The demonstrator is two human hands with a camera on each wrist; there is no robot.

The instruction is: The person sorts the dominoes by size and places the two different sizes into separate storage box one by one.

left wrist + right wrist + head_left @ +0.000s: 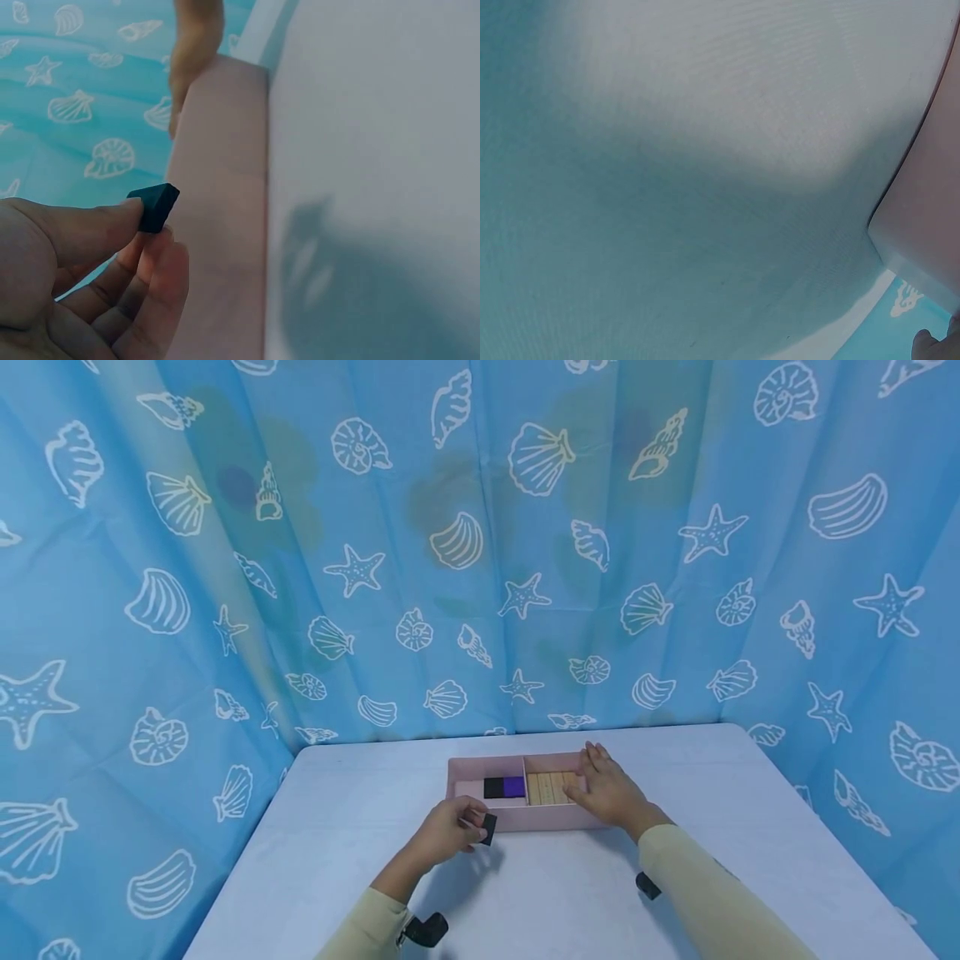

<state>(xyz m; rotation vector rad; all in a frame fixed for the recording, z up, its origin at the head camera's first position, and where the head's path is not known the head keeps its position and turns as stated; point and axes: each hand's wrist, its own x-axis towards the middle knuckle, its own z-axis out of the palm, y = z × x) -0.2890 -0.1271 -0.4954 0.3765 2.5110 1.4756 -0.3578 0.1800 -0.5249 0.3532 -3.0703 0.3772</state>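
A small black block (154, 207) is pinched between the thumb and fingers of my left hand (444, 832), just in front of the pink box (528, 819). Inside the box's left compartment lie a black block (493, 788) and a purple block (513, 787), side by side. Several light wooden pieces (546, 788) stand in a row in the right compartment. My right hand (613, 789) lies at the box's right end, its fingers fairly straight and its thumb over the wooden pieces. That hand hides the right wall.
The box stands on a white-covered table (360, 827), towards its back edge. A blue curtain (480, 652) with white shell and starfish prints hangs behind and at both sides. Dark wrist devices (426, 931) sit at both sleeves.
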